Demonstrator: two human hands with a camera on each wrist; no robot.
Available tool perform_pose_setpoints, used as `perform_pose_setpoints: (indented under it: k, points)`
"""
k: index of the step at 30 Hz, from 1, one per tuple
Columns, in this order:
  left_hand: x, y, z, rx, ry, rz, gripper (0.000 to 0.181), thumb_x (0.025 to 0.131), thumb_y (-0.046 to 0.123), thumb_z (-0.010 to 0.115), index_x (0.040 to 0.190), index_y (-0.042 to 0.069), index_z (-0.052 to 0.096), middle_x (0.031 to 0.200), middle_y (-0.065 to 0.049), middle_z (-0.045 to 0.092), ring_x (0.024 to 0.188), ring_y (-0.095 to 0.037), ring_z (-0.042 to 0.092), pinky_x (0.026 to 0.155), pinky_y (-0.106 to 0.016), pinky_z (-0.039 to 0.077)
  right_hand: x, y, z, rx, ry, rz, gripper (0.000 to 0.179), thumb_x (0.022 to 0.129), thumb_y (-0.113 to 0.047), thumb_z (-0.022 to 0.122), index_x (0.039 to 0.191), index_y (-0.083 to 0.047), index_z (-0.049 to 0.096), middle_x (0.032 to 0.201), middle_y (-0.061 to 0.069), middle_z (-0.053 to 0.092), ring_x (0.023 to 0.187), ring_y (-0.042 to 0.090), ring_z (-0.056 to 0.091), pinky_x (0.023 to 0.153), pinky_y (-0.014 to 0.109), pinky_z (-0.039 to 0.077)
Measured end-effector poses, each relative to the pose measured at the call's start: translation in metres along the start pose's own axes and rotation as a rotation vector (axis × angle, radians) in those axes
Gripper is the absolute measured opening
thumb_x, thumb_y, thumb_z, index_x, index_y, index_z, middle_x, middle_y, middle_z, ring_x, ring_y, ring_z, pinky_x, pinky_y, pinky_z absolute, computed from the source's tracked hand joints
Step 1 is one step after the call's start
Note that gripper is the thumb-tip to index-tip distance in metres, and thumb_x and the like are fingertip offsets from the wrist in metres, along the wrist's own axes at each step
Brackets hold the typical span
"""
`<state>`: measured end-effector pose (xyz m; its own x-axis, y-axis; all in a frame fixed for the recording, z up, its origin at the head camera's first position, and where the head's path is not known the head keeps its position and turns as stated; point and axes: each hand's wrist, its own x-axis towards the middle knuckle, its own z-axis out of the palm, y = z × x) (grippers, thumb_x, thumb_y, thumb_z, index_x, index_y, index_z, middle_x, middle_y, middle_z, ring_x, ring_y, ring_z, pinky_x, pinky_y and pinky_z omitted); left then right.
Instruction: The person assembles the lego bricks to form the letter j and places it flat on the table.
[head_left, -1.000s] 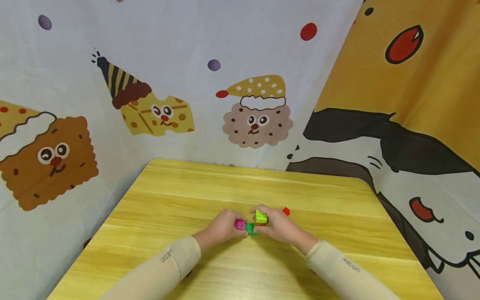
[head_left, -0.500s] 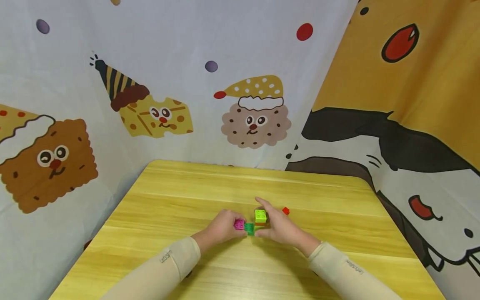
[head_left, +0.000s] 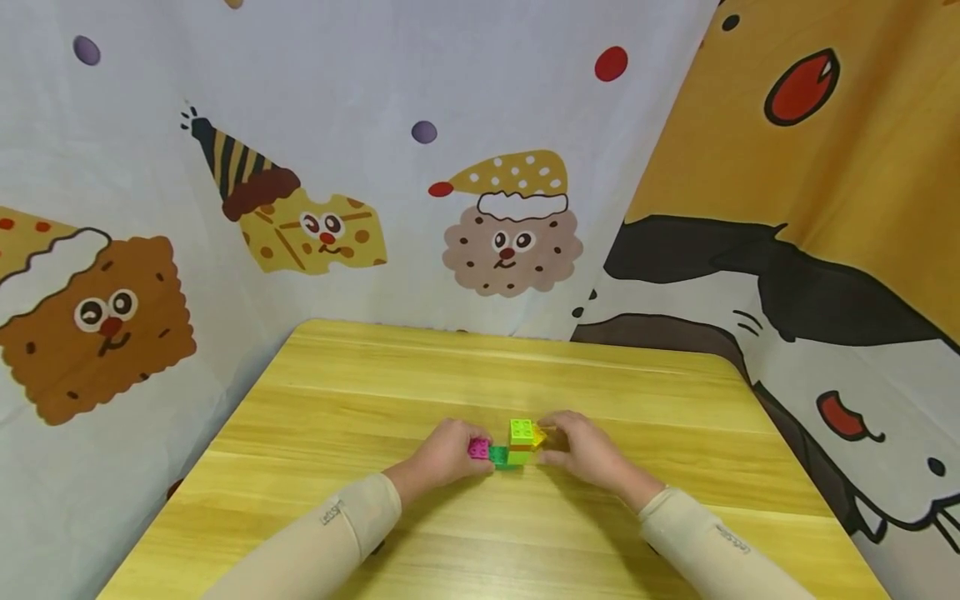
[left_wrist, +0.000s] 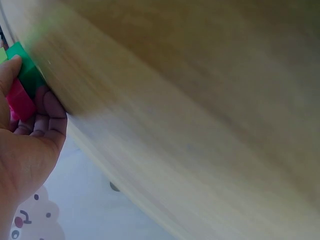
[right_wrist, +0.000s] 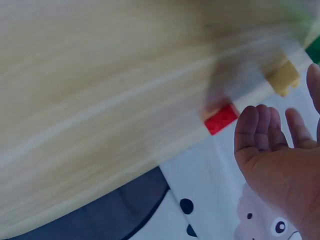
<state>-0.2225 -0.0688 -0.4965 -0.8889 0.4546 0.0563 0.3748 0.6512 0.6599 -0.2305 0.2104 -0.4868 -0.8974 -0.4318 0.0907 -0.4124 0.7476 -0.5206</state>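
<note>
In the head view my left hand [head_left: 447,450] pinches a pink toy brick [head_left: 478,448] joined to a green brick [head_left: 498,456]. The left wrist view shows the thumb pressed on the green brick [left_wrist: 26,70], the fingers beneath. At the right end of the green piece rises a stack with a lime-green brick [head_left: 521,431] on top and a thin orange layer below it. Just right of the stack is a yellow brick [head_left: 540,437]. My right hand [head_left: 588,450] holds nothing; its thumb and fingers are spread apart beside the yellow brick.
A red brick [right_wrist: 221,119] lies on the table near my right fingers in the right wrist view; the hand hides it in the head view. The wooden tabletop [head_left: 360,375] ends against a printed cloth [head_left: 352,300] at the back.
My right hand has let go of the lime-topped stack and moved right, uncovering the stack and the yellow brick while covering the red one. The left hand keeps its hold in place.
</note>
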Motion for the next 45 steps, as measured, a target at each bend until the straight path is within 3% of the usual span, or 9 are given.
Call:
perform_pose_setpoints:
  k: [8, 16, 20, 24, 30, 33, 37, 42, 45]
  points:
    - [0.000, 0.000, -0.001, 0.000, 0.007, 0.016, 0.030, 0.083, 0.019, 0.093, 0.108, 0.007, 0.082, 0.088, 0.000, 0.078, 0.068, -0.001, 0.057, 0.060, -0.017, 0.050, 0.007, 0.003, 0.010, -0.091, 0.018, -0.028, 0.051, 0.092, -0.035, 0.085, 0.134, -0.009, 0.071, 0.125, 0.005, 0.077, 0.105, 0.017, 0.072, 0.092, 0.043, 0.062]
    - [0.001, -0.002, 0.001, 0.016, 0.011, 0.016, 0.028, 0.083, 0.020, 0.093, 0.106, 0.008, 0.082, 0.087, 0.003, 0.076, 0.068, 0.002, 0.056, 0.060, -0.016, 0.051, 0.017, -0.002, 0.016, -0.183, 0.065, 0.004, 0.037, 0.095, -0.022, 0.082, 0.129, -0.012, 0.073, 0.111, 0.002, 0.078, 0.089, 0.009, 0.065, 0.081, 0.036, 0.059]
    - [0.001, -0.002, 0.001, 0.009, 0.009, 0.012, 0.029, 0.083, 0.020, 0.093, 0.107, 0.008, 0.082, 0.086, 0.003, 0.076, 0.067, 0.001, 0.056, 0.059, -0.016, 0.050, 0.019, -0.001, 0.013, -0.110, 0.068, 0.049, 0.037, 0.096, -0.015, 0.079, 0.131, -0.011, 0.072, 0.113, 0.004, 0.078, 0.090, 0.011, 0.068, 0.079, 0.034, 0.060]
    - [0.001, -0.002, 0.001, 0.010, 0.010, 0.017, 0.029, 0.083, 0.020, 0.093, 0.106, 0.008, 0.082, 0.085, 0.004, 0.075, 0.066, 0.001, 0.055, 0.058, -0.016, 0.049, 0.019, -0.006, -0.002, 0.069, 0.095, 0.085, 0.037, 0.099, -0.012, 0.074, 0.135, -0.009, 0.069, 0.120, 0.008, 0.077, 0.097, 0.015, 0.071, 0.079, 0.029, 0.060]
    - [0.001, -0.003, 0.001, 0.001, 0.017, 0.024, 0.028, 0.082, 0.020, 0.093, 0.104, 0.008, 0.082, 0.084, 0.004, 0.075, 0.066, 0.001, 0.055, 0.058, -0.016, 0.049, 0.014, -0.027, -0.032, 0.320, 0.108, 0.002, 0.035, 0.102, -0.016, 0.071, 0.137, -0.013, 0.068, 0.121, 0.006, 0.076, 0.100, 0.019, 0.068, 0.078, 0.026, 0.059]
    - [0.001, -0.003, 0.001, -0.007, 0.018, 0.030, 0.027, 0.083, 0.019, 0.093, 0.104, 0.007, 0.082, 0.084, 0.003, 0.075, 0.066, 0.001, 0.055, 0.058, -0.017, 0.050, 0.011, -0.036, -0.038, 0.337, 0.060, -0.058, 0.034, 0.102, -0.016, 0.072, 0.135, -0.017, 0.070, 0.117, 0.003, 0.076, 0.098, 0.017, 0.067, 0.077, 0.028, 0.060]
    - [0.001, -0.003, 0.000, -0.009, 0.011, 0.031, 0.027, 0.084, 0.020, 0.093, 0.104, 0.007, 0.081, 0.084, 0.004, 0.075, 0.066, 0.001, 0.056, 0.058, -0.017, 0.051, 0.007, -0.041, -0.037, 0.283, 0.017, -0.143, 0.034, 0.101, -0.018, 0.073, 0.135, -0.018, 0.070, 0.119, 0.000, 0.075, 0.101, 0.017, 0.068, 0.084, 0.036, 0.062]
    - [0.001, -0.003, 0.000, -0.015, 0.009, 0.035, 0.026, 0.084, 0.019, 0.092, 0.104, 0.007, 0.081, 0.084, 0.003, 0.075, 0.066, 0.001, 0.055, 0.058, -0.017, 0.050, 0.004, -0.042, -0.033, 0.260, 0.021, -0.167, 0.040, 0.101, -0.024, 0.076, 0.139, -0.019, 0.067, 0.129, 0.001, 0.075, 0.107, 0.022, 0.070, 0.090, 0.045, 0.062]
    - [0.001, -0.002, 0.000, -0.024, 0.012, 0.038, 0.025, 0.084, 0.018, 0.092, 0.103, 0.006, 0.081, 0.083, 0.002, 0.075, 0.065, 0.000, 0.056, 0.058, -0.017, 0.051, 0.004, -0.041, -0.030, 0.320, 0.013, -0.152, 0.043, 0.102, -0.028, 0.075, 0.143, -0.018, 0.064, 0.134, 0.004, 0.074, 0.107, 0.024, 0.071, 0.089, 0.040, 0.062]
